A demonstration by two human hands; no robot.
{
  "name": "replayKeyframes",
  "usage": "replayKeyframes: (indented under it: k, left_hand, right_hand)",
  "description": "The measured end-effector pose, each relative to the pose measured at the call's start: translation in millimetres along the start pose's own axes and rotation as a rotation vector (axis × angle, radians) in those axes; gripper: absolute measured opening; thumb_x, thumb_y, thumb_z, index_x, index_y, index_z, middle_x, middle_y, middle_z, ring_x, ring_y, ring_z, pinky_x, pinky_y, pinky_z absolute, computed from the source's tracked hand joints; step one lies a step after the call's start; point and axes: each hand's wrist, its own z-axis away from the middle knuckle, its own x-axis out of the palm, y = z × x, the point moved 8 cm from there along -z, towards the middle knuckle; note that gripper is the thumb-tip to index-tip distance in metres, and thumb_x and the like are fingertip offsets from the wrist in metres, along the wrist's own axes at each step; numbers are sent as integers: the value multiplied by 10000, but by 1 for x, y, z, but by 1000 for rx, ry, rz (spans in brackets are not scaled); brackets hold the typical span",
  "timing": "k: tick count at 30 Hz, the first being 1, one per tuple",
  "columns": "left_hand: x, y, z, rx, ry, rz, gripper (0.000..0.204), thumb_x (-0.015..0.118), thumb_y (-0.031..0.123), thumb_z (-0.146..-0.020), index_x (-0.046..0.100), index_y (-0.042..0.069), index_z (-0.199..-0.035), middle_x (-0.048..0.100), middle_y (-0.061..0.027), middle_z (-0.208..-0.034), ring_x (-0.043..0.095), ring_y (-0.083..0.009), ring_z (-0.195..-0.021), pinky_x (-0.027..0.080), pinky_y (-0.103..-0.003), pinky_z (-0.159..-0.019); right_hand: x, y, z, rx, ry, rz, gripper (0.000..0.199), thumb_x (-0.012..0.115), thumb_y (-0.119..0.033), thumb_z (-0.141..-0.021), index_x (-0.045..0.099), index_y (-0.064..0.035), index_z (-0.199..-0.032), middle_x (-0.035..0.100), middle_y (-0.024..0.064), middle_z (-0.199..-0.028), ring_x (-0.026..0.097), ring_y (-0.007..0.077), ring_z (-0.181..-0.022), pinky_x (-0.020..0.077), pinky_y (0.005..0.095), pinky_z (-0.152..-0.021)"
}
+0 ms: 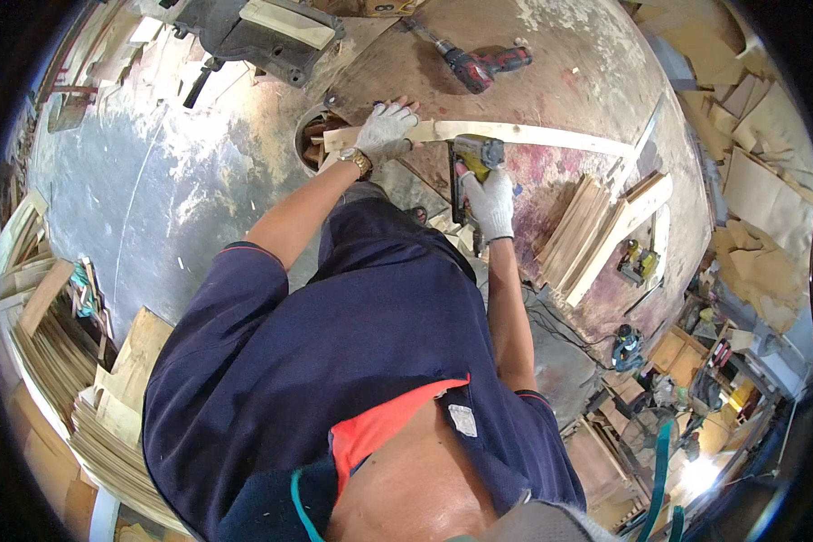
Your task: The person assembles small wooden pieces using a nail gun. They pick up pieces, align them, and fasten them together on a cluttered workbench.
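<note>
A long pale wooden strip (551, 136) lies across a brown work board (551, 72). My left hand (385, 131), in a white work glove with a gold wristwatch, presses flat on the strip's left end. My right hand (490, 203), also gloved, grips a green and black nail gun (468, 167) whose nose touches the strip near its middle. My dark blue shirt fills the lower middle of the view.
A red cordless drill (481, 65) lies on the board beyond the strip. A stack of wooden slats (580, 237) and a second nail gun (640, 262) sit to the right. A dark machine (253, 41) stands at the top left. Wood piles (108, 397) lie at left, cardboard scraps (759, 190) at right.
</note>
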Motion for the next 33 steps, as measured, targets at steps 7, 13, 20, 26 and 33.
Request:
replayKeyframes:
  k: [7,13,20,26,33]
  left_hand:
    - [9,-4,4,21,10,35,459,786,249,-771,636,129,-1188,551,-27,-1523,445,-285,-1463,389,-479,-1182]
    - [4,-9,-3,15,46,20,497,805,236,-736,637,134,-1192,576,-10,-1495,448,-274,-1461,388,-471,-1180]
    - [10,-11,-3,9,54,35,534,821,256,-727,639,146,-1217,561,8,-1517,442,-262,-1469,373,-463,-1194]
    - [23,-17,-4,15,44,-64,529,811,341,-778,641,157,-1244,507,27,-1568,406,-252,-1492,346,-464,-1217]
    - [14,-13,-3,-26,-77,52,583,784,314,-810,618,141,-1342,433,24,-1629,317,-248,-1543,306,-462,-1245]
  right_hand:
    - [38,20,-30,-39,35,110,455,749,-291,-886,621,13,-1200,722,254,-930,699,400,-866,548,484,-740]
    - [42,2,-35,-114,87,165,472,751,-298,-877,610,-3,-1218,725,293,-1020,692,491,-976,555,539,-812]
    - [45,-6,-38,37,8,320,459,749,-271,-885,631,-5,-1240,743,246,-1035,712,445,-987,556,492,-847]
    - [31,-12,-55,-143,94,199,442,759,-269,-868,641,2,-1197,733,278,-1020,696,482,-986,556,522,-825]
    - [41,8,-69,46,8,116,461,757,-280,-870,634,-1,-1215,730,286,-1028,692,485,-993,551,517,-841]
